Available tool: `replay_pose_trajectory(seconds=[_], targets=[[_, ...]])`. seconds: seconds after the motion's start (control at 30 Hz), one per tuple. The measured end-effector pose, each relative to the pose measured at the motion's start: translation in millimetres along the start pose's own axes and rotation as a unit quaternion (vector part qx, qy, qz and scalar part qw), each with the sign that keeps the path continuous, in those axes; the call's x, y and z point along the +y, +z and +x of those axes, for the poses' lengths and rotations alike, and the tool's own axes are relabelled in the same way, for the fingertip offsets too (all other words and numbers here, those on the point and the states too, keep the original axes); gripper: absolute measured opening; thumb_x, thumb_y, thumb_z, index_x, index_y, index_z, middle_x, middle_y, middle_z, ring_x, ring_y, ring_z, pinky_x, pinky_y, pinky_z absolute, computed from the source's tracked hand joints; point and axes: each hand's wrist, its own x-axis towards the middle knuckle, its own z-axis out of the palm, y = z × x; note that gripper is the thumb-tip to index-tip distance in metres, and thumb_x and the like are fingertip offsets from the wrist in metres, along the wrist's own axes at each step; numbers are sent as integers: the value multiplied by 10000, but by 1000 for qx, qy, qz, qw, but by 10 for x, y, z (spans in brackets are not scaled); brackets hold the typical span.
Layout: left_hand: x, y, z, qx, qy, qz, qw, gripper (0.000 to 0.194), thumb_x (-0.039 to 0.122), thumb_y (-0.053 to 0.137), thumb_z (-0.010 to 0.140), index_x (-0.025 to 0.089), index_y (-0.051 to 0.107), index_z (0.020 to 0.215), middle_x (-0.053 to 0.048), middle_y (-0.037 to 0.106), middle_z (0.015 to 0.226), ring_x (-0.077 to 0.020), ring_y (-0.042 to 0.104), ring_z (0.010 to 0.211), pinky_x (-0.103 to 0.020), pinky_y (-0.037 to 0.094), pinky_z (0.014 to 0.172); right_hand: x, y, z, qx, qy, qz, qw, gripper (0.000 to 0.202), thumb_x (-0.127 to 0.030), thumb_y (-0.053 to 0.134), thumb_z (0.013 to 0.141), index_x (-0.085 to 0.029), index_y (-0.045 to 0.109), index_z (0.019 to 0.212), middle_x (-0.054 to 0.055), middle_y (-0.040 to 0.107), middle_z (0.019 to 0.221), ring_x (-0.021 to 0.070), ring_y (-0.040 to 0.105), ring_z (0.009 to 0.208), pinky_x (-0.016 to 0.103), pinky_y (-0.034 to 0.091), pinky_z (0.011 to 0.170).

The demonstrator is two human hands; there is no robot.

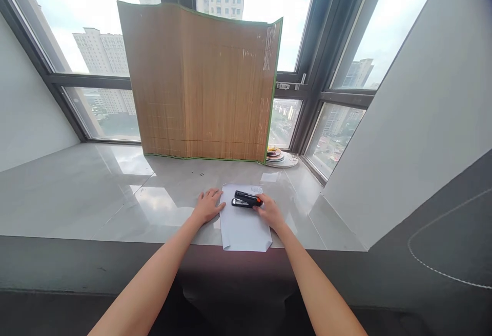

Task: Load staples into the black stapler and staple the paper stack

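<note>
A stapler (246,199), long axis crosswise and nose leftward, is grasped over white paper (244,229) by the right hand (270,213), the left hand (208,206) released.

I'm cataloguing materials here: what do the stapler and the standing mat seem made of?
The stapler: probably glossy black plastic, by its highlights, with a shiny, likely metal strip. The mat: low-sheen brown, likely bamboo, by its fine upright slats.

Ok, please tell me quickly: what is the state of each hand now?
Left hand: open, resting at the paper's left edge.
Right hand: closed on the black stapler.
</note>
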Motion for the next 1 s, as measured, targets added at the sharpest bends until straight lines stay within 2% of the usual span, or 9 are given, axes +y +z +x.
replay_pose_trajectory(seconds=[0.17,0.27,0.4,0.5,0.57,0.67,0.77,0.9,1.0], targets=[[21,-18,-6,-5,-5,-1,1000,569,510,480,1029,287,539,1549,-103,482,1665,-331,397,1565,-631,213,1304,65,28,36,27,37,16,999,442,-185,676,868,-236,700,1306,81,743,1204,264,667,1165,411,487,1070],[33,-53,-22,-7,1,1,1000,588,538,482,1024,284,539,1552,-112,477,1670,-339,391,1570,-630,217,1303,49,51,-1,47,16,-1,999,506,-183,654,884,-239,656,1387,80,724,1247,255,658,1199,408,496,1081],[9,-90,-42,-31,13,-7,999,702,661,482,999,300,490,1600,-106,403,1726,-354,309,1618,-638,187,1310,-51,62,-94,102,-41,-101,989,568,-174,644,912,-251,602,1473,106,672,1295,290,626,1204,418,522,1026],[-17,-92,-41,-34,18,-11,999,786,707,550,948,302,478,1617,-109,390,1733,-371,300,1621,-634,179,1314,-117,77,-145,120,-60,-188,973,522,-136,622,934,-236,640,1446,140,673,1251,317,632,1160,423,528,976],[-27,-83,-34,-25,14,-14,999,791,710,569,935,298,496,1606,-112,413,1718,-372,330,1606,-627,192,1313,-131,79,-157,130,-61,-207,968,440,-138,624,947,-231,691,1372,138,690,1213,311,646,1128,404,530,943],[-32,-69,-24,-18,11,-20,1000,783,705,577,934,282,516,1590,-116,431,1706,-367,345,1596,-627,200,1309,-115,59,-152,160,-57,-194,966,247,-229,593,1016,-223,769,1189,113,719,1090,278,667,1062,353,519,880],[-27,-66,-21,-20,11,-22,999,769,692,587,935,273,528,1577,-122,438,1701,-369,343,1597,-625,199,1309,-87,31,-136,176,-29,-148,973,319,-298,495,1079,-217,799,1135,87,740,988,230,690,945,299,479,791],[-17,-75,-28,-18,12,-25,999,738,671,596,941,277,543,1563,-127,452,1693,-373,360,1586,-624,203,1308,-65,12,-114,143,31,-97,985,343,-327,512,1051,-237,818,1176,35,717,762,190,666,716,278,415,697],[-22,-69,-31,-15,12,-28,999,732,665,605,940,282,543,1561,-122,460,1688,-371,359,1588,-623,207,1306,-58,1,-107,141,46,-93,985,387,-407,512,1046,-228,822,1194,32,682,689,199,645,664,285,402,670]])
